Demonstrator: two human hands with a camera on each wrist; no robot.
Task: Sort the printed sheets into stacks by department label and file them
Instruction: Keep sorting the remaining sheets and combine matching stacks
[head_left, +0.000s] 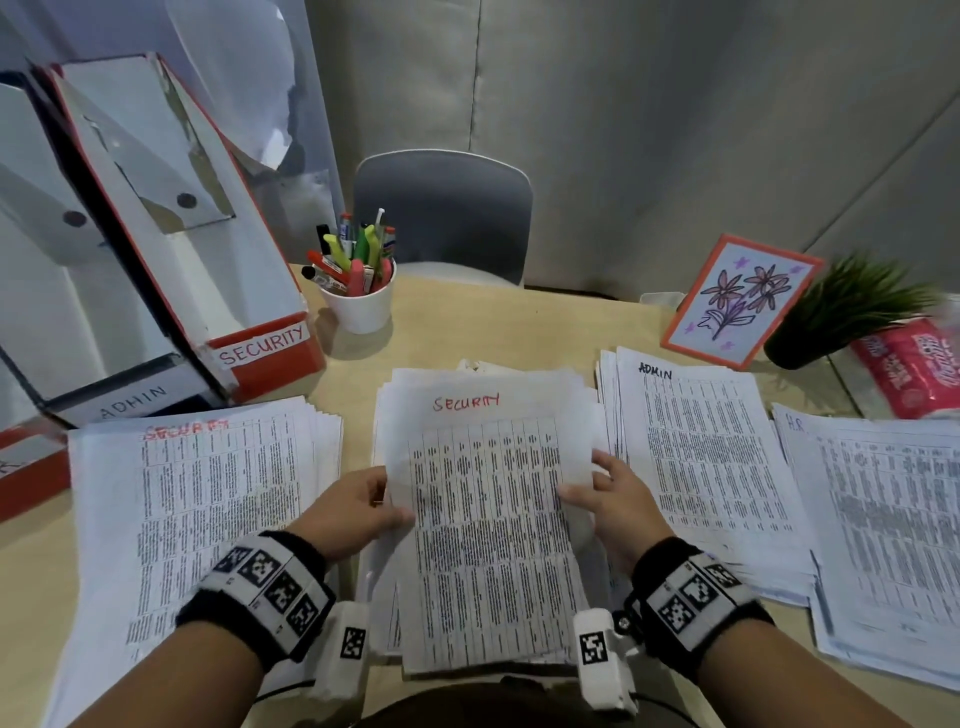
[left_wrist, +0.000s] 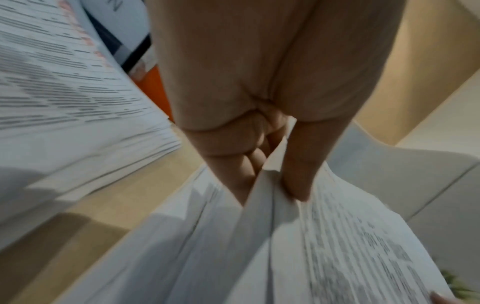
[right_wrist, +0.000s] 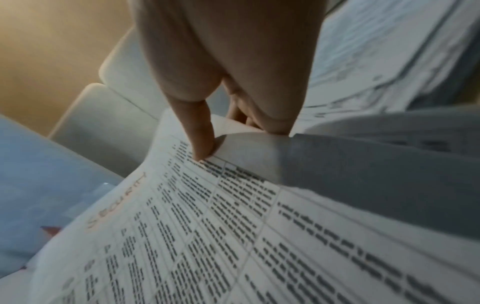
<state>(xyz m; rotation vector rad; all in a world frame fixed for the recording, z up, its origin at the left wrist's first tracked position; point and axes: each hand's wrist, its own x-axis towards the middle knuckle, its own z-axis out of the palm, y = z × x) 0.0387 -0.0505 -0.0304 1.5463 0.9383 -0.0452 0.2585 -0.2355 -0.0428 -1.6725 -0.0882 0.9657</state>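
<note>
A sheet headed SECURITY in red (head_left: 488, 525) is lifted at the middle of the wooden surface (head_left: 550, 322), held by both hands above the unsorted pile of printed sheets (head_left: 415, 384) that fans out beneath it. The left hand (head_left: 353, 512) takes the sheet's left edge in a pinching grip, thumb on the printed face and fingers (left_wrist: 241, 174) curled underneath, as the left wrist view shows closely. The right hand (head_left: 621, 506) has a like grip on the right edge, thumb (right_wrist: 200, 131) pressed on the table of text with the paper curling up over the fingers behind it. To the left lies a stack marked SECURITY (head_left: 208, 514), its red heading partly blurred. To the right lies a stack marked ADMIN (head_left: 711, 457), and further right, overlapping its corner, a stack marked H.R. (head_left: 893, 530). At the far left stand slanted file boxes: a red one labelled SECURITY (head_left: 260, 348) and, nearer the edge, a dark one labelled ADMIN (head_left: 132, 400). Behind the pile stands a white cup of pens and highlighters (head_left: 358, 291), and beyond it a grey chair (head_left: 441, 213). At the far right are a framed flower drawing (head_left: 740, 301), a small green potted plant (head_left: 841, 306) and a pink printed packet (head_left: 914, 364).
</note>
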